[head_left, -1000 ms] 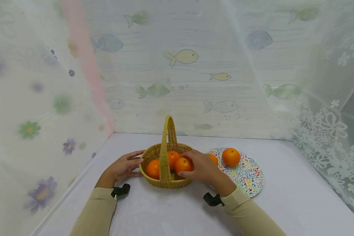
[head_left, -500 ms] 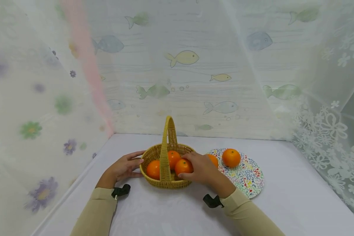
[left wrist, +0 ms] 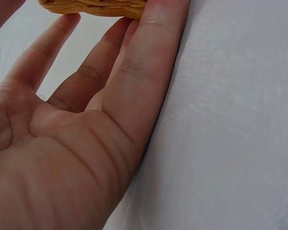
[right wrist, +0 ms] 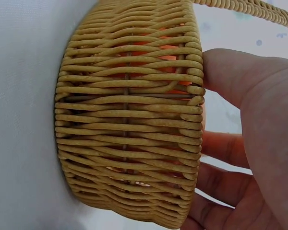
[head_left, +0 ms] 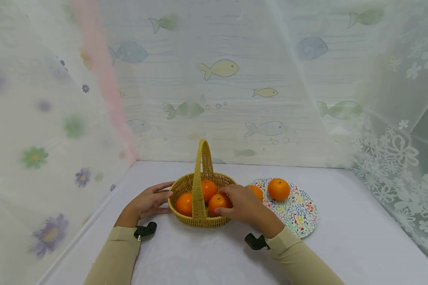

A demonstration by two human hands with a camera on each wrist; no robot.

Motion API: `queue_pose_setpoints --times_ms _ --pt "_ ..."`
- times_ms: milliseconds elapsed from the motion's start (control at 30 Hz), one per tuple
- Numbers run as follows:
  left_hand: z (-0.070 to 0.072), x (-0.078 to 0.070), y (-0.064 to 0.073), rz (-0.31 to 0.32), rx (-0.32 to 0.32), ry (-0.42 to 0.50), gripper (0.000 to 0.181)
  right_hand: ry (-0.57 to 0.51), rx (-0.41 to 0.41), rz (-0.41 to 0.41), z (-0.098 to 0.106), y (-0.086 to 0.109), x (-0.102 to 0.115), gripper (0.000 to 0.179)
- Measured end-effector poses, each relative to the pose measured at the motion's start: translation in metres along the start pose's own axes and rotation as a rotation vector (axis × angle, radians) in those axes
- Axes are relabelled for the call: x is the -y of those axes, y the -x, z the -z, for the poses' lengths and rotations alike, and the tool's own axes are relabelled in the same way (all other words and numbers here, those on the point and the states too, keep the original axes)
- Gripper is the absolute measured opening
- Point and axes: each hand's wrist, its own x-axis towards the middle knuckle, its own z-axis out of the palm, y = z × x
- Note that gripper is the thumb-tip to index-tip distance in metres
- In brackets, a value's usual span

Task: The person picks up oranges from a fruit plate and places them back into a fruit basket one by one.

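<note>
A yellow wicker basket (head_left: 199, 221) with a tall arched handle stands on the white table. My left hand (head_left: 149, 204) rests against its left end, fingers fairly straight. In the left wrist view those fingertips meet the basket's woven edge (left wrist: 96, 7). Over the right rim reaches my right hand (head_left: 244, 202), its thumb and fingers round an orange (head_left: 218, 204) low inside the basket. Two more oranges lie there, one at the left (head_left: 184, 204) and one behind the handle (head_left: 208, 190). The right wrist view shows the basket's wall (right wrist: 129, 115) hiding most of the fruit.
Right of the basket lies a round plate (head_left: 301, 215) with a multicoloured pattern. It bears one orange (head_left: 278, 189) in full view and another orange (head_left: 257, 192) partly behind my right hand. A fish-print curtain (head_left: 214, 91) hangs along the table's back edge.
The orange in my right hand has gone down and slightly left, deeper into the basket. The left hand and the basket have stayed in place.
</note>
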Motion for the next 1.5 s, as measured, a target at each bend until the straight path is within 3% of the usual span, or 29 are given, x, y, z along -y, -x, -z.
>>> queue_pose_setpoints --times_ms 400,600,1133,1500 --pt "0.001 -0.001 0.001 0.006 0.012 0.005 0.067 -0.09 0.014 0.015 0.008 0.001 -0.004 0.049" --pt "0.001 -0.001 0.002 0.006 0.019 0.008 0.067 -0.129 0.012 -0.043 0.016 0.002 -0.008 0.048" --pt "0.001 0.002 0.004 0.011 0.037 0.02 0.07 -0.146 -0.133 -0.071 0.054 0.011 -0.044 0.038" --pt "-0.001 -0.002 0.003 0.004 0.029 0.022 0.069 -0.121 -0.152 -0.211 0.074 0.019 -0.073 0.044"
